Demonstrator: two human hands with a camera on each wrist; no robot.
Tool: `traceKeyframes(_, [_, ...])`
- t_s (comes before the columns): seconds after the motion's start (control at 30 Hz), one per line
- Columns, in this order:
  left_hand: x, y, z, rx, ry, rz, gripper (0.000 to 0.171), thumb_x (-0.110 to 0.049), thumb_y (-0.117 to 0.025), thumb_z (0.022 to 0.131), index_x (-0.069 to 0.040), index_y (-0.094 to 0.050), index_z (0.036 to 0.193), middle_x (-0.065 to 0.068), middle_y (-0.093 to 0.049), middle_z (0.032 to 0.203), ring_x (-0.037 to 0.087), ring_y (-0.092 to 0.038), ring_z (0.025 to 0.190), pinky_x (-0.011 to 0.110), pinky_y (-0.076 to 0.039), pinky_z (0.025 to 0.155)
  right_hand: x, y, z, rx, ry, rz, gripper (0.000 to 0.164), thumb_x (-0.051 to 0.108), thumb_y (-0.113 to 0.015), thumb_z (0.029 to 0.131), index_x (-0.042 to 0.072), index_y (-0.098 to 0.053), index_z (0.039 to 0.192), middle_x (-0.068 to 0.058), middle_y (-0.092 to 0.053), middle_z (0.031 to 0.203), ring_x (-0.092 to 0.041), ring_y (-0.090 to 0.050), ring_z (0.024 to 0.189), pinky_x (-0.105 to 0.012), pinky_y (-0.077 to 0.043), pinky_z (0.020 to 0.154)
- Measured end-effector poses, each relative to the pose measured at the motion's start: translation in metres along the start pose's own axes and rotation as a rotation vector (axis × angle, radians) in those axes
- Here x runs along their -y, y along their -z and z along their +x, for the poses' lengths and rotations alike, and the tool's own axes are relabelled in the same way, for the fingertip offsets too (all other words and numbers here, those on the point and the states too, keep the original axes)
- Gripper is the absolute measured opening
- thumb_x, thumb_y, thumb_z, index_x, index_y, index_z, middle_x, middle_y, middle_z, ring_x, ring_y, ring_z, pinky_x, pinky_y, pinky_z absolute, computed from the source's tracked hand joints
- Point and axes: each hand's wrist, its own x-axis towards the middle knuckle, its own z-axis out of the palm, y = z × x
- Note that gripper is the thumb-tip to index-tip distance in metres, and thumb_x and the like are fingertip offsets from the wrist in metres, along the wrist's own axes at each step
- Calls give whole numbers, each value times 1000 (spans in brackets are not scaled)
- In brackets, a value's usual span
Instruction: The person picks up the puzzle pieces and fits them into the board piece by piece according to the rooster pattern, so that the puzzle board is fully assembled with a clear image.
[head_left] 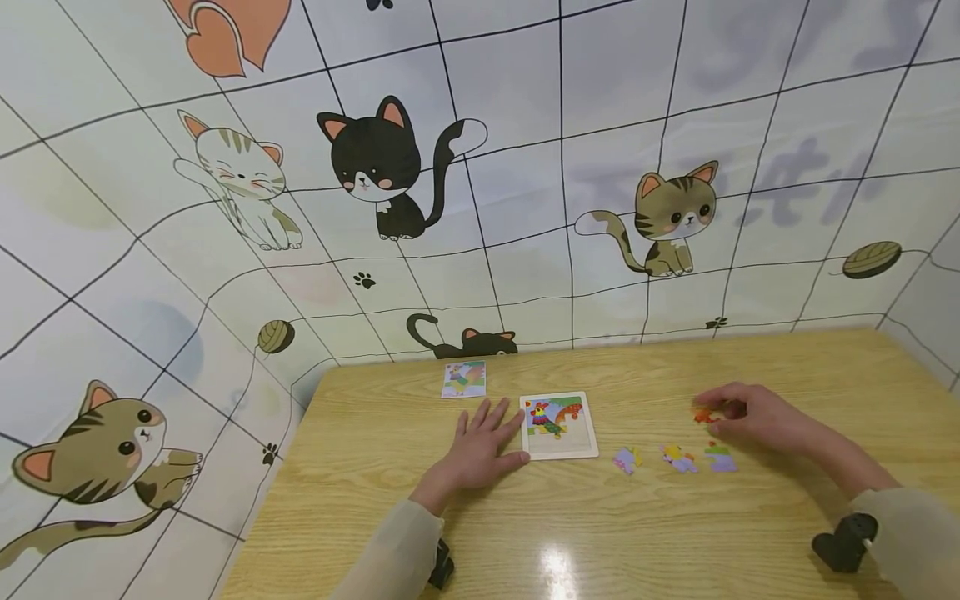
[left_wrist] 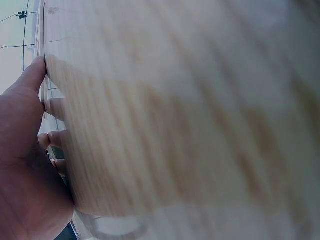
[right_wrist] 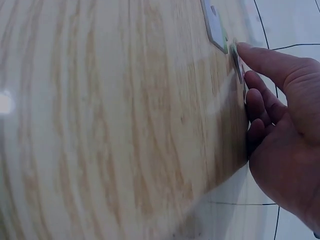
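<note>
A square puzzle board [head_left: 573,444] with a pale rim lies on the table, partly filled with a colourful rooster picture. My left hand [head_left: 480,454] lies spread on the wood at its left edge, thumb and index fingertips right at the rim; the left wrist view shows the palm [left_wrist: 30,165] low over the table. To the right, my right hand [head_left: 761,421] pinches an orange puzzle piece [head_left: 703,415] between thumb and fingers. In the right wrist view, a thin piece [right_wrist: 237,65] stands tilted by the thumb of that hand [right_wrist: 290,115].
Three loose pieces lie between board and right hand: a lilac and yellow one [head_left: 627,459], a yellow one [head_left: 678,457] and a green and lilac one [head_left: 721,457]. A picture card [head_left: 464,379] lies behind the left hand. A cat-patterned wall [head_left: 525,250] borders the table [head_left: 360,467].
</note>
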Motion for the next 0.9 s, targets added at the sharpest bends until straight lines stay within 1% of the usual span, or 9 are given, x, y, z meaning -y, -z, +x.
traceKeyframes(0.2, [-2, 2, -1, 17, 10, 5, 70, -51, -51, 104, -18, -32, 163, 11, -15, 171, 40, -3, 156, 68, -2, 118, -7, -2, 0, 26, 35, 32, 36, 8, -77, 91, -5, -68, 124, -4, -66, 105, -6, -49, 79, -25, -44, 65])
traceKeyframes(0.37, [-5, 4, -1, 35, 23, 13, 69, -51, -51, 105, -19, -32, 163, 10, -15, 171, 39, -4, 156, 67, -3, 118, -4, -3, -1, 32, 8, 4, 39, 11, -77, 91, -5, -68, 126, -3, -64, 106, -5, -47, 81, -25, -43, 67])
traceKeyframes(0.53, [-5, 3, -1, 28, 18, 10, 69, -49, -52, 105, -17, -33, 162, 12, -16, 170, 41, -4, 156, 68, -3, 118, -2, -4, 0, 28, -12, -8, 41, 13, -78, 91, -5, -68, 127, -3, -62, 103, -6, -46, 80, -25, -42, 66])
traceKeyframes(0.8, [-5, 4, 0, 22, 9, 15, 69, -49, -52, 105, -17, -33, 163, 13, -16, 170, 41, -4, 156, 68, -2, 117, -5, -6, 0, 1, -17, -2, 38, 13, -79, 90, -4, -70, 123, -3, -64, 103, -5, -49, 78, -26, -45, 66])
traceKeyframes(0.9, [-5, 5, 0, 25, 15, 18, 69, -49, -51, 105, -17, -32, 163, 12, -16, 170, 41, -4, 156, 68, -3, 118, -5, -6, 1, -2, -7, 1, 39, 13, -79, 91, -4, -69, 124, -3, -61, 100, -6, -47, 78, -26, -42, 65])
